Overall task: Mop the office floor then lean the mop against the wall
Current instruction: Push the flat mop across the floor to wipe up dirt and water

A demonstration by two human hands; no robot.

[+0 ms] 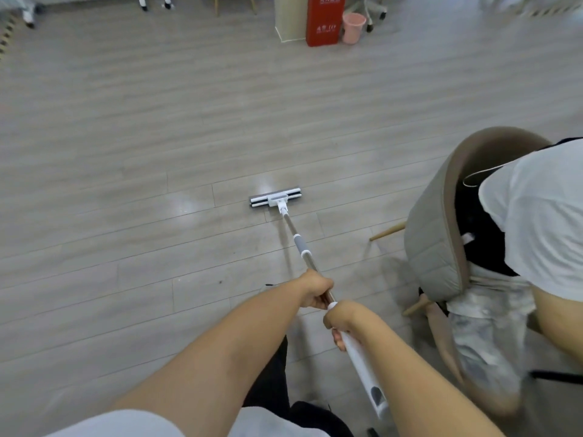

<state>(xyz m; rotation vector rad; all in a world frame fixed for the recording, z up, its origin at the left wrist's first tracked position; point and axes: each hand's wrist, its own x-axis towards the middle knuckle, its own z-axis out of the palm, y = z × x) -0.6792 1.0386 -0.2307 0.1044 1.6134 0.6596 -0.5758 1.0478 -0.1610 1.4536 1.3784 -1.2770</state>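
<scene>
Mop (299,242) runs far and slightly left from me to its head (275,199) on the floor (126,152); my left grip (315,290) clasps the pole (310,262), right grip (342,320) clasps it just nearer.

The laminate plank floor (126,152) is pale grey with a wood grain pattern. At the centre, the flat mop (299,244) has a white head with black bars on a grey pad. Its pole is shiny metal with a grey sleeve between white rings, and the upper handle is white. At 12 o'clock stands a red box cabinet (323,20) with white characters, and beside it a pink plastic bucket (354,27). At 3 o'clock the padded shell chair (432,241) is grey and quilted outside, brown on the rim.
</scene>
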